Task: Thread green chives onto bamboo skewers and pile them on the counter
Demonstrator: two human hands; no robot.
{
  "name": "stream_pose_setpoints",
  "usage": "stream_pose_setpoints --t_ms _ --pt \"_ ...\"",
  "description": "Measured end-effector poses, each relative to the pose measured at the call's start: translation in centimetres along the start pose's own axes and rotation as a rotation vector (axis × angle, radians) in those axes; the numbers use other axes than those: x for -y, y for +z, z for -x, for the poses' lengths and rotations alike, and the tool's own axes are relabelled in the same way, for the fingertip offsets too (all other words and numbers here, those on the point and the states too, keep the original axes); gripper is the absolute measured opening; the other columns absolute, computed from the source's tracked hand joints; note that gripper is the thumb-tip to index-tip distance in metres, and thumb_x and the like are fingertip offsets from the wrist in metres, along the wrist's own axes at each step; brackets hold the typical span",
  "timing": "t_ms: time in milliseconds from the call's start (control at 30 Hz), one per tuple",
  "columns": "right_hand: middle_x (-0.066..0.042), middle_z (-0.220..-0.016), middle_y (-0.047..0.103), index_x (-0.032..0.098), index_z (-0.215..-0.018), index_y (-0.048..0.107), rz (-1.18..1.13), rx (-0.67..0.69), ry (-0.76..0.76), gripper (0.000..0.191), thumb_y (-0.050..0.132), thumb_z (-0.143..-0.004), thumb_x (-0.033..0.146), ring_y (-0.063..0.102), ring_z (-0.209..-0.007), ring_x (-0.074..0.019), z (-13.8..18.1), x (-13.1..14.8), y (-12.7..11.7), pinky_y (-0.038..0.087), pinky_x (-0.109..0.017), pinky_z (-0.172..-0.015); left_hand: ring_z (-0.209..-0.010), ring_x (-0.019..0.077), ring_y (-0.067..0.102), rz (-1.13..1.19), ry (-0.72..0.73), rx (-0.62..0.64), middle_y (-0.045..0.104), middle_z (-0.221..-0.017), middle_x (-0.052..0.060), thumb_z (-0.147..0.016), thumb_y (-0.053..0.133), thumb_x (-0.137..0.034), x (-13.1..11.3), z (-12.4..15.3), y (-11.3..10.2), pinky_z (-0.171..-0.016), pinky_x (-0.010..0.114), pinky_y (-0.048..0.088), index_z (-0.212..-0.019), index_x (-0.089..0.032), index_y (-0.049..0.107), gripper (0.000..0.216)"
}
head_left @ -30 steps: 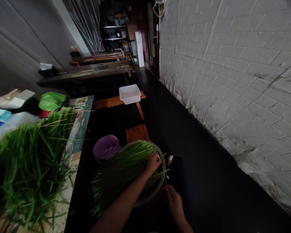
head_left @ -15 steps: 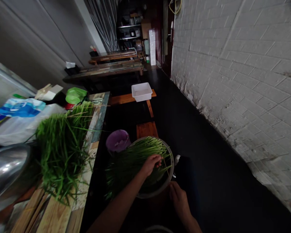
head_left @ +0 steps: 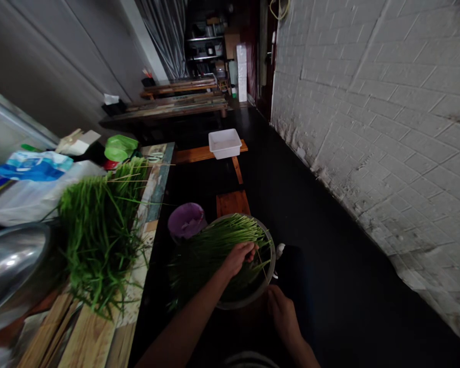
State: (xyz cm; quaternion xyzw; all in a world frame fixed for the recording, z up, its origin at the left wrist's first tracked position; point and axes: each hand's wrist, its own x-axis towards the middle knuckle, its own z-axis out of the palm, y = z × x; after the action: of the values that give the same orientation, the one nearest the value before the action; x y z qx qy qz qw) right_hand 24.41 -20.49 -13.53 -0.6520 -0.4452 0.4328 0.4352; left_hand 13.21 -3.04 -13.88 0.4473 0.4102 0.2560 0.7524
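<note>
At the near edge, the rim of a round tub (head_left: 249,356) is showing, mostly cut off. The person's right hand (head_left: 282,309) is sitting just beyond it, its grip pressed together and pinching the near end of a thin stick (head_left: 262,265). The left hand (head_left: 240,257) is reaching out over the basin (head_left: 273,255), fingers curled together at the stick's far end; whether its grip is pinching the stick or a stalk, I cannot tell.

Under the left hand, the long greens (head_left: 210,250) are lying inside the basin, pale stalk ends pointing right, dark leaves spreading left. A purple bucket (head_left: 174,225) is standing just beside the basin on its far left.

To the left, the table (head_left: 95,332) is carrying a metal bowl (head_left: 34,276) at its near end and, right of that, a heap of greens (head_left: 95,220) with several sticks (head_left: 128,181) jutting from its far end. Beyond, a blue pack (head_left: 36,164) is resting on a white bag (head_left: 38,199), with a green bag (head_left: 120,147) and scissors (head_left: 155,157) lying farther along.

Past the basin, a wooden seat (head_left: 233,203) is showing; farther, a white tray (head_left: 225,151) is standing on a bench (head_left: 191,155). Shelves (head_left: 205,38) are standing at the far end.
</note>
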Motion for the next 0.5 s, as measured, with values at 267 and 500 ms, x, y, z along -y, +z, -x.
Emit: stream_pose_setpoints --t_ms 267,500 --pt "0.004 -0.052 0.047 0.016 -0.086 0.062 -0.057 -0.002 0.063 0.043 0.037 -0.09 0.052 0.044 -0.048 -0.0108 0.2 0.4 0.2 0.035 -0.019 -0.047 -0.055 0.0089 0.044 -0.112 0.082 -0.013 0.055 -0.065 0.001 -0.074 0.06 -0.047 0.4 0.2 0.1 -0.053 0.022 0.033 -0.078 -0.012 0.065 0.036" --pt "0.004 -0.052 0.047 0.015 -0.087 0.062 -0.072 -0.052 0.1 0.042 0.038 -0.09 0.05 0.043 -0.049 -0.0113 -0.2 -1.5 0.5 0.035 -0.02 -0.047 -0.08 0.0177 0.057 -0.499 0.1 0.105 0.066 -0.082 0.004 -0.073 0.062 -0.034 2.9 0.0 -0.4 -0.077 0.028 0.04 -0.076 -0.016 0.071 0.02"
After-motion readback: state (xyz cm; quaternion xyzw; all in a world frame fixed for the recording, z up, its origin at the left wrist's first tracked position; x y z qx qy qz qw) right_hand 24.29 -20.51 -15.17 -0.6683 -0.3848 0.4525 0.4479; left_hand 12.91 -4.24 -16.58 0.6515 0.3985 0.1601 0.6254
